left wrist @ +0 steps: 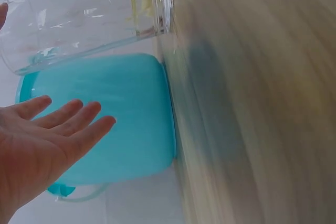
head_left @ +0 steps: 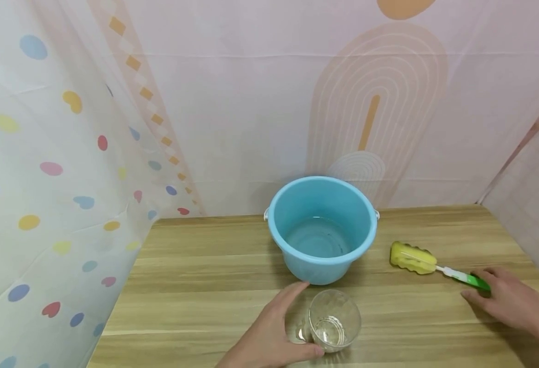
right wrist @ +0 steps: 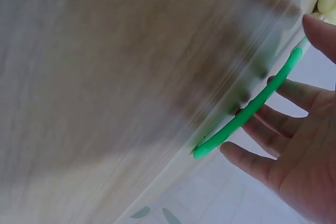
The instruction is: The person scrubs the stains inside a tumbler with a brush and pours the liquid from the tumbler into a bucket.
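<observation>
A clear glass cup (head_left: pixel 335 319) stands upright on the wooden table, in front of the bucket. My left hand (head_left: pixel 271 332) is beside it, thumb and fingers spread wide around its left side. In the left wrist view the fingers of this hand (left wrist: pixel 52 140) are extended, with the glass above them. Toward the right lies a bottle brush with a yellow sponge head (head_left: pixel 412 257) and a green-and-white handle (head_left: pixel 474 281). My right hand (head_left: pixel 511 299) is at the handle's end. The right wrist view shows its fingertips right at the green handle (right wrist: pixel 252 107), the thumb held apart from it.
A light blue bucket (head_left: pixel 315 268) with some water in it stands at the back middle of the table (head_left: pixel 196 286). Behind the table hangs a patterned curtain (head_left: pixel 242 128), and a dotted one (head_left: pixel 67 220) hangs at the left.
</observation>
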{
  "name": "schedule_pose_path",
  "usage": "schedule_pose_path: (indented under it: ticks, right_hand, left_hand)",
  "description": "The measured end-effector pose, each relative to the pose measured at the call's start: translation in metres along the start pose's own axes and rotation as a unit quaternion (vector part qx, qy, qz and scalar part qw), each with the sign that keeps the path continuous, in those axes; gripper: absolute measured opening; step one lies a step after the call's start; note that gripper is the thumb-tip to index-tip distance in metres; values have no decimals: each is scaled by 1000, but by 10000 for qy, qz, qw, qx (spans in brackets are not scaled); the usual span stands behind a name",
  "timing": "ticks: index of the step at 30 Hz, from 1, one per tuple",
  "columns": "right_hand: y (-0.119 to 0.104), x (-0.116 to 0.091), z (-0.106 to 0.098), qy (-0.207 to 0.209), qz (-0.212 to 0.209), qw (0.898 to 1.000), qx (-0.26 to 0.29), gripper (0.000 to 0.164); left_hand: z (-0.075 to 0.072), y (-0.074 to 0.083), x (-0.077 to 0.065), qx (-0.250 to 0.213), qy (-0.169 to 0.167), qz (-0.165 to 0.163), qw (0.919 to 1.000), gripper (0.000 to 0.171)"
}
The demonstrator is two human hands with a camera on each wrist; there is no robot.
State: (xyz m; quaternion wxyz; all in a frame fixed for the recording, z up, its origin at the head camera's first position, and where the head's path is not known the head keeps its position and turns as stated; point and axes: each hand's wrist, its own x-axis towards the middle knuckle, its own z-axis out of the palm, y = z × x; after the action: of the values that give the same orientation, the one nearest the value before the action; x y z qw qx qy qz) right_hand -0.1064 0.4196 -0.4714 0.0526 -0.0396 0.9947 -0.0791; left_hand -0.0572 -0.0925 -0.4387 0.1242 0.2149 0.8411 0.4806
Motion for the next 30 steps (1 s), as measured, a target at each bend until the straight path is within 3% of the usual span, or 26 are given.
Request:
schedule_pose_path:
  ticks: [9,17,30]
  right_hand:
    - [2,0,0,380,-398,9984,163,50]
    - [4,-1,3,543,-531,9968,248,33]
    - [3,-2,-1,438,-481,9970,413,23]
  left_hand:
    - [10,-1,8,-193,-295,-18,9994,106]
    - [17,-4,16,-682,-514,332,9958,96]
    - [23,-5,24,-968,-631,570,9917,93]
